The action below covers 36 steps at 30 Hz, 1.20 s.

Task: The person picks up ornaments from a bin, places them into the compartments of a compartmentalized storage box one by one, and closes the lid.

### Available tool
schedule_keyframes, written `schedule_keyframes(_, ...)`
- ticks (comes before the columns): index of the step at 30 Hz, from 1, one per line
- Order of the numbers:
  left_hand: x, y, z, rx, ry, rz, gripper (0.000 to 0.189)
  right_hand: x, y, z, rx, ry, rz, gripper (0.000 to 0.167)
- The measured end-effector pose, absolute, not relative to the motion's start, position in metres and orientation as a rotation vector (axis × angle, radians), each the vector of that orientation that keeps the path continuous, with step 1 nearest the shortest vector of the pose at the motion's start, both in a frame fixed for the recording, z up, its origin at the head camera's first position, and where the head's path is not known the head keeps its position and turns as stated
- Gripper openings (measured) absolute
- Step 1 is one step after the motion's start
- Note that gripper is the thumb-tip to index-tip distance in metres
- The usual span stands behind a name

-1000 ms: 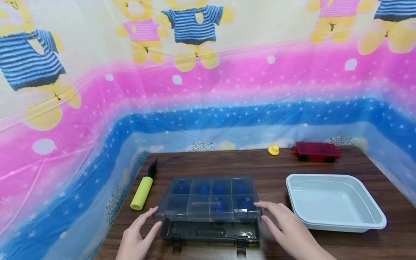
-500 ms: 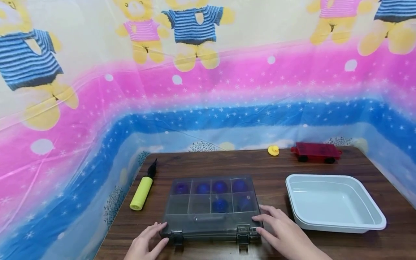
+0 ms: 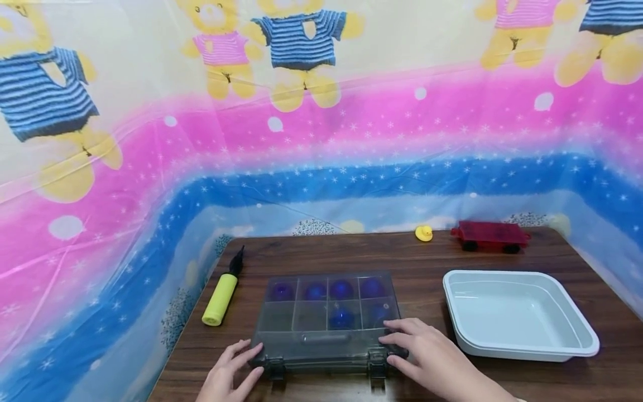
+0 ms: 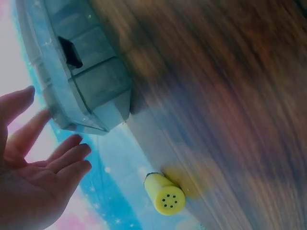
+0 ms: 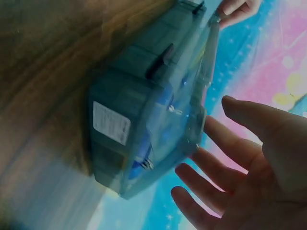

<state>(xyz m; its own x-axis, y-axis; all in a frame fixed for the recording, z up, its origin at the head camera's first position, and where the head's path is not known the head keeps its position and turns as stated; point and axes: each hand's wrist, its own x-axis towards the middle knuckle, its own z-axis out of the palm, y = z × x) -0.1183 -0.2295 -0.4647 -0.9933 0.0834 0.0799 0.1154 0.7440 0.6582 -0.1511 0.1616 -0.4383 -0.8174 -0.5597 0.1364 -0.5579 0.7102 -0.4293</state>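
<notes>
A smoky see-through compartment box (image 3: 311, 340) lies on the table with its lid down in the head view. Round blue objects (image 3: 341, 289) show through several of its compartments. Two dark latches (image 3: 378, 365) stick out along the front edge. My left hand (image 3: 228, 371) is at the box's front left corner, fingertips right at the lid's edge and thumb lower down. At the front right corner, my right hand (image 3: 427, 352) has its fingers lying over the lid's edge beside the right latch. Both hands have loosely extended fingers.
To the left lies a yellow hand pump (image 3: 221, 296) with a black nozzle. A pale rectangular basin (image 3: 522, 352) stands on the right. At the table's back are a yellow toy duck (image 3: 424, 233) and a red wheeled toy cart (image 3: 491, 234).
The raised lid has come down onto the box's base, with both hands following it downward. My right hand has then slid slightly left, further over the lid's corner.
</notes>
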Motion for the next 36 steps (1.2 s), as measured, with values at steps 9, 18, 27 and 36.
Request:
schedule_keyframes(9, -0.122, -0.226, -0.47, -0.328, -2.951, -0.96, 0.048, -0.152, 0.156, -0.448, -1.043, 2.953, -0.669, 0.026)
schedule_keyframes(18, -0.123, -0.224, -0.47, -0.276, -2.989, -0.992, 0.047, -0.155, 0.157, -0.448, -1.163, 3.031, -0.628, 0.027)
schedule_keyframes(27, -0.121, -0.224, -0.467, -0.262, -2.913, -1.039, 0.044, -0.154, 0.161, -0.45, -1.168, 2.983, -0.731, 0.038)
schedule_keyframes(36, -0.121, -0.221, -0.472, -0.242, -2.951, -0.96, 0.049, -0.152, 0.158, -0.456, -1.144, 3.002, -0.704, 0.038)
